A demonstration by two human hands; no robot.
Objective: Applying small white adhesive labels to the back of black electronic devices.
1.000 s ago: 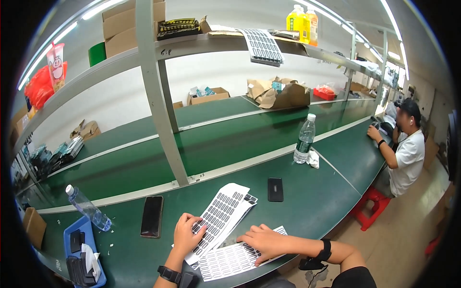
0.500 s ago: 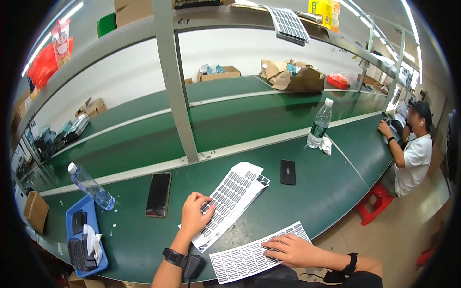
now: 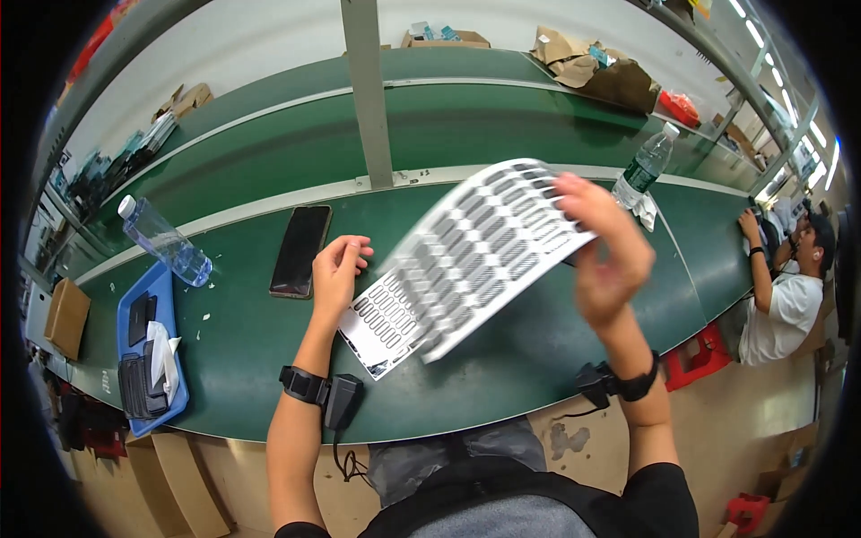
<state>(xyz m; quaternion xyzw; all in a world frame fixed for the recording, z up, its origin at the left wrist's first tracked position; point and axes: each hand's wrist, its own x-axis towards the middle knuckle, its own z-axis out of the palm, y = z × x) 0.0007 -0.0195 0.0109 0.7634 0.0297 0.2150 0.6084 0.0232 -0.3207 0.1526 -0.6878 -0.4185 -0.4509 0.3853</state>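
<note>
My right hand [image 3: 610,242], smeared by motion, holds a white sheet of dark oval stickers [image 3: 489,247] by its far right corner. The sheet is lifted, bowed and blurred above the green table. Beneath it lie more sticker sheets [image 3: 381,314]; their far part is hidden by the raised one. My left hand [image 3: 336,269] hovers beside the left edge of these lower sheets, fingers loosely bent and apart, holding nothing. Left of it lies a black phone [image 3: 300,251].
A blue tray [image 3: 182,377] with black items and white tissue stands at left, a clear bottle [image 3: 170,242] leaning on it. At back right stands another water bottle [image 3: 646,166]. A metal post [image 3: 366,99] rises behind the sheets. A person [image 3: 780,296] sits at far right.
My right hand has picked up the sticker sheet from the table's front edge and swung it up over the other sheets. My left hand has come off the lower sheets. The view has tilted down.
</note>
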